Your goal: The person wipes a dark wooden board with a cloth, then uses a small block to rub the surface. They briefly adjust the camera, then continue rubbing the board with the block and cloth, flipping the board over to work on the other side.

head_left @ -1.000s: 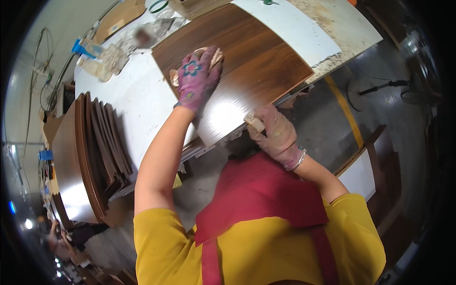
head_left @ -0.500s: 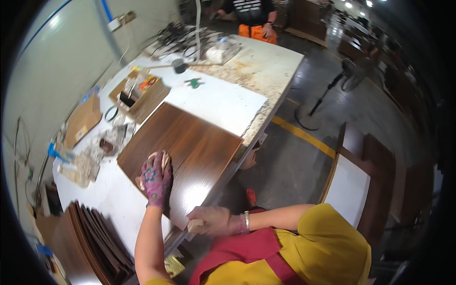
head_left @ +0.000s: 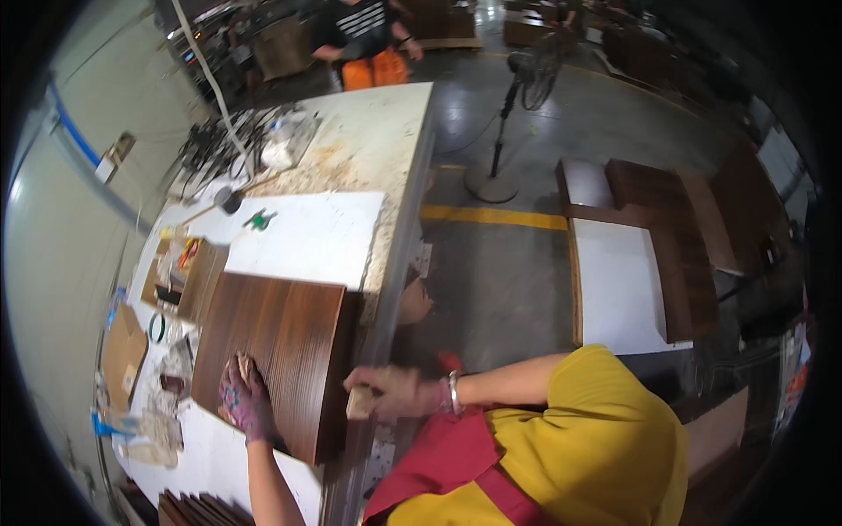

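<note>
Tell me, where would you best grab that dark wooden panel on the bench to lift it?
Probably by its two long edges, one hand from each side: the wooden panel lies flat, broad and thin, and its right edge by the bench rim gives fingers room underneath.

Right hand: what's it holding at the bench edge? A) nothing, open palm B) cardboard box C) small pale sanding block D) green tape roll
C: the right hand is closed around a small pale block at the near edge of the dark wood panel, while the left hand rests flat on the panel's top.
</note>
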{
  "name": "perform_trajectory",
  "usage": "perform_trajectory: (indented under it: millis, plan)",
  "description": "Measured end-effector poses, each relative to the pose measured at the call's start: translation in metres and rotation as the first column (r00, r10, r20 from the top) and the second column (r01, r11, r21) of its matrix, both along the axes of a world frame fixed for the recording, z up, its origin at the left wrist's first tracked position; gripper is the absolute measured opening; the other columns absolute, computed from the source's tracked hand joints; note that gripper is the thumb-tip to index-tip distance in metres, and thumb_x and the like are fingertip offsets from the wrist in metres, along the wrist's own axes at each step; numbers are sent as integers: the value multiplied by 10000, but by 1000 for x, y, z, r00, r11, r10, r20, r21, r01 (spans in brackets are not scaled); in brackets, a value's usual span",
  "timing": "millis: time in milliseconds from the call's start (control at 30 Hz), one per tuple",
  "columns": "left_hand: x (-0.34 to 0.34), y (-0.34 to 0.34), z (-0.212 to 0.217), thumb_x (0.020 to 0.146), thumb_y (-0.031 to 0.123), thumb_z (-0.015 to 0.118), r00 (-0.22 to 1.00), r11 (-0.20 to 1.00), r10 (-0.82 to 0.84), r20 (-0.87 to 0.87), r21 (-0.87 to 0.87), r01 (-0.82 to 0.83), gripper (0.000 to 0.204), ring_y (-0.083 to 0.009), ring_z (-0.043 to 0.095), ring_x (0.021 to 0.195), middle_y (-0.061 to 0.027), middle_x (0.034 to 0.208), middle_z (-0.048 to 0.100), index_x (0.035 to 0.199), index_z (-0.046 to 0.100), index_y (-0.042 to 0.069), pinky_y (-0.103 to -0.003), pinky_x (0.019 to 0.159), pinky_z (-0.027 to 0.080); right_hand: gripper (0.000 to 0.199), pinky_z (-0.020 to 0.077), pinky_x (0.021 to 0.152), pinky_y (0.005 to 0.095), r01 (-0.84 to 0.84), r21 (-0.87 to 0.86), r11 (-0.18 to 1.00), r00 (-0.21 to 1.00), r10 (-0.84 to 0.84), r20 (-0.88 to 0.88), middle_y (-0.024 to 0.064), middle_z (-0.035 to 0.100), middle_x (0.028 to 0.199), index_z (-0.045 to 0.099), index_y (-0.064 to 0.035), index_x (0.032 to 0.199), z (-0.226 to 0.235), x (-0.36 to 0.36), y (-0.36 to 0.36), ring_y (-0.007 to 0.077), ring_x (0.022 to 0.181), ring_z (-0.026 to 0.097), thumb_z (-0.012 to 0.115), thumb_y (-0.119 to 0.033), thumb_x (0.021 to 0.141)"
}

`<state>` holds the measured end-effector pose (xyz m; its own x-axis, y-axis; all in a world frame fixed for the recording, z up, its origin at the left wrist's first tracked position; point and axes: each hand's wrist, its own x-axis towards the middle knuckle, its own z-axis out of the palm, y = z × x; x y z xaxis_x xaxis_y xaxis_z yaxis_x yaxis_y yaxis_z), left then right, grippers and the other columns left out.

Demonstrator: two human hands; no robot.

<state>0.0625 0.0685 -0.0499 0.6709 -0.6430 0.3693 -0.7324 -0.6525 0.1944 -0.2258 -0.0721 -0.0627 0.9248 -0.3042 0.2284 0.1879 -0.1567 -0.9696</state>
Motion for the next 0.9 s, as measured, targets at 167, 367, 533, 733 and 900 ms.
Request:
perform_trajectory:
  millis: [167,367,533,733,900]
  plan:
    - [20,8,-2,875,246,637,999,998,-47,-1,52,47,489,-359,510,1203,-129,1293,581,1344,535,152,-444,1023,410,417,480,898,296,87,123,989,996,-83,-35,38,578,1065,501,-37,1234,-7,0,-29,136,1000,563,633,-47,839]
    - [-27,-17,33,894,270,630,995,980,-92,-34,-179,84,477,-358,561,1139,-158,1184,633,1354,531,196,-469,967,436,317,513,794,287,231,399,887,971,-188,-145,43,608,1014,568,-55,1151,48,54,-93,125,902,577,686,-161,877]
    - [-75,-52,9,876,262,627,996,972,77,-47,-219,-85,449,-344,555,1109,-156,1149,599,1309,548,174,-459,893,465,307,466,790,257,-25,99,995,999,22,25,43,615,1112,579,-51,1208,89,125,-130,116,973,587,582,-203,942]
    - [-85,-68,-13,896,315,598,962,942,246,-119,-204,-266,447,-342,545,1155,-143,1245,577,1306,547,143,-475,913,450,408,479,919,276,-796,32,605,604,796,-28,90,633,1100,566,9,1266,117,228,-66,167,1004,618,620,-76,871]
    - [-89,-83,-50,926,285,536,925,856,320,-204,-356,-375,469,-319,469,1274,-149,1382,500,1358,489,111,-451,1025,395,434,495,916,340,-927,-374,35,153,945,-290,107,660,1111,627,-51,1215,95,248,54,229,1018,639,656,-149,793]
